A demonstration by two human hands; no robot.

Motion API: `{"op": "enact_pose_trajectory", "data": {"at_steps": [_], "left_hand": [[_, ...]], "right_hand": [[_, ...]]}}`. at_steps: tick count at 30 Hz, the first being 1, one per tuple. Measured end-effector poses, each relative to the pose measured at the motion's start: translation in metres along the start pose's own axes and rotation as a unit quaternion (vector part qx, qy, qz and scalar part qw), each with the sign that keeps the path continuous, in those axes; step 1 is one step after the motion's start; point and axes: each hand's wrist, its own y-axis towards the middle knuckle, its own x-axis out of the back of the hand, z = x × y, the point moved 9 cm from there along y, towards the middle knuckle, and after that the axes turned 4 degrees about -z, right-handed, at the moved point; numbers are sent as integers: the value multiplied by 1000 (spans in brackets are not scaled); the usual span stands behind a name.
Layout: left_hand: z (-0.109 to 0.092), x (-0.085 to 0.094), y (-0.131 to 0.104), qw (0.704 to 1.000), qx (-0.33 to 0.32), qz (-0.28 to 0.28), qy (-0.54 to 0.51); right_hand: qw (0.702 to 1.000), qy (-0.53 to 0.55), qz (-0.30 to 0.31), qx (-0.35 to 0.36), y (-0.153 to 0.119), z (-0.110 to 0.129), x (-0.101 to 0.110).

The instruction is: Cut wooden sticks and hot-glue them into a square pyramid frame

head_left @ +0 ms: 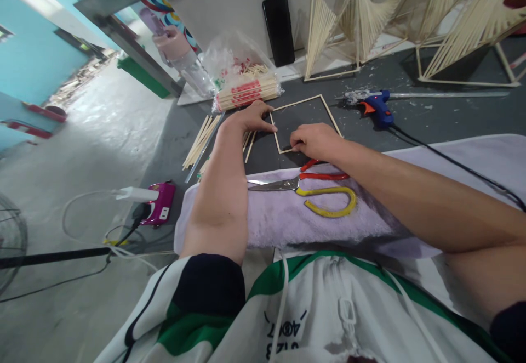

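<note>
A square frame of thin wooden sticks [331, 115] lies flat on the dark grey table. My left hand [255, 117] holds its left side, with the thumb and fingertips touching the stick a little apart. At the near side, my right hand [314, 137] is curled with its fingers pinched on the frame, covering the near right corner. Scissors [293, 183] with red and yellow handles rest slightly open on a lilac towel [283, 223] in front of me. Loose sticks [202, 141] lie left of my left hand, some partly hidden behind the forearm.
A blue glue gun [378, 108] with its cord lies to the right. Behind stand finished stick structures [361, 28], a black phone [279, 29], a bag of sticks [249, 91] and a bottle [181, 56]. A pink power adapter [162, 204] sits at the left edge.
</note>
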Motion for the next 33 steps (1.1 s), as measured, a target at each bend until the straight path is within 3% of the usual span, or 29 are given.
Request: {"op": "enact_pose_trajectory", "data": {"at_steps": [11,33], "left_hand": [[6,-3,5,1000,-8,-8,1],[-4,1,-1,1000,5,4,-2]], "right_hand": [[1000,-6,3,11,0,2,1],[1000,-4,15,10,0,3,0]]}}
